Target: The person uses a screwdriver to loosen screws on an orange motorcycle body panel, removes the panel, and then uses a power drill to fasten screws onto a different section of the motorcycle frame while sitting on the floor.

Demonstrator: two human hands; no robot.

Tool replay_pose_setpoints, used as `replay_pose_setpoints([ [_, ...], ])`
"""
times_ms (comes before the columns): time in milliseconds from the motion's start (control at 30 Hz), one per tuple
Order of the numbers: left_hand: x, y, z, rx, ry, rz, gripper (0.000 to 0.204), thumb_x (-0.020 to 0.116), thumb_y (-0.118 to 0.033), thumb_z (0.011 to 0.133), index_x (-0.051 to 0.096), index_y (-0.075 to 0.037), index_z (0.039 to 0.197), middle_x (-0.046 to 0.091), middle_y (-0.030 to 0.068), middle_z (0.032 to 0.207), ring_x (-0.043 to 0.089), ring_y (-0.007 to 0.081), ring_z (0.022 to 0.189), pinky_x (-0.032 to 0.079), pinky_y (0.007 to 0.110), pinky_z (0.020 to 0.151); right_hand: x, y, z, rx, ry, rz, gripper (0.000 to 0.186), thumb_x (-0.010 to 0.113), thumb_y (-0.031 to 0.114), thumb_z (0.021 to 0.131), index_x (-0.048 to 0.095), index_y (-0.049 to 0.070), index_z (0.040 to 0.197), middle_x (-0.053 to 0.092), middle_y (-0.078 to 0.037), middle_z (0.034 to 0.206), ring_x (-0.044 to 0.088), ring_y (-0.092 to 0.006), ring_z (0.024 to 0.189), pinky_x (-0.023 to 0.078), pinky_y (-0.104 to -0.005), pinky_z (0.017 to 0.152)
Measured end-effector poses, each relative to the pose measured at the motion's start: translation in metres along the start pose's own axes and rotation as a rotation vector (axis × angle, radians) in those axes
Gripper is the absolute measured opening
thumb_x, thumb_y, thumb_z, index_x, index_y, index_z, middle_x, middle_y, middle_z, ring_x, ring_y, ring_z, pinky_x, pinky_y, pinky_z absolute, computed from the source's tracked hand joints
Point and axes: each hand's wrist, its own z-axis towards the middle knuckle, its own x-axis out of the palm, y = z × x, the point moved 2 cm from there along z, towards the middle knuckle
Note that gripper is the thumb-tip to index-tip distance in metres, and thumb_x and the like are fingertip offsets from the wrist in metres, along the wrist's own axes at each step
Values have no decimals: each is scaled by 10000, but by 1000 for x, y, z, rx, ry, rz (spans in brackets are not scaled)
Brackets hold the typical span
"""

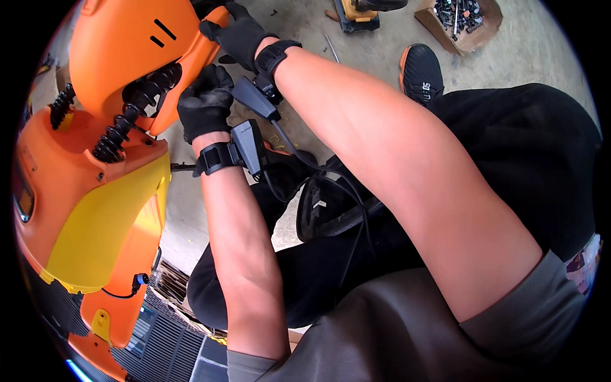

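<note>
An orange plastic cover with two dark slots fills the upper left. My right hand, in a black glove, is closed at the cover's narrow orange edge piece, its fingers bent over it. Just below, my left hand, gloved too, is curled against the same piece; what its fingers hold, if anything, is hidden. Left of it, a black coil-spring shock absorber runs diagonally between the cover and a larger orange and yellow body panel. A second black spring shows farther left.
A cardboard box of loose bolts lies at the upper right. A yellow and black tool stands on the floor at the top. A blue-tipped cable connector hangs from the body. Black cables trail from my wrist devices.
</note>
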Motion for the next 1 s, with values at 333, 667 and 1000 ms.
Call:
replay_pose_setpoints([
  [333, -1, -12, 16, -223, -106, -175, 246, 388, -129, 900, 578, -20, 1011, 619, 130, 941, 590, 295, 892, 458, 487, 811, 9, -41, 20, -508, -12, -739, 807, 686, 383, 796, 253, 98, 1415, 557, -214, 1156, 592, -286, 1002, 408, -389, 897],
  [667, -7, -3, -1, -160, 79, -132, 293, 379, -175, 901, 570, 24, 999, 607, 155, 942, 575, 294, 914, 448, 486, 847, -17, 11, -10, 43, 109, -56, 847, 700, 416, 792, 226, 122, 1429, 538, -146, 1179, 578, -206, 1014, 553, -328, 747],
  [1000, 9, 0, -8, -117, -14, -334, 241, 450, -171, 879, 603, 3, 945, 638, 119, 861, 607, 282, 830, 465, 466, 819, -19, 16, -14, 128, 188, 20, 873, 699, 432, 790, 202, 116, 1436, 518, -136, 1215, 547, -204, 1079, 531, -331, 809],
])
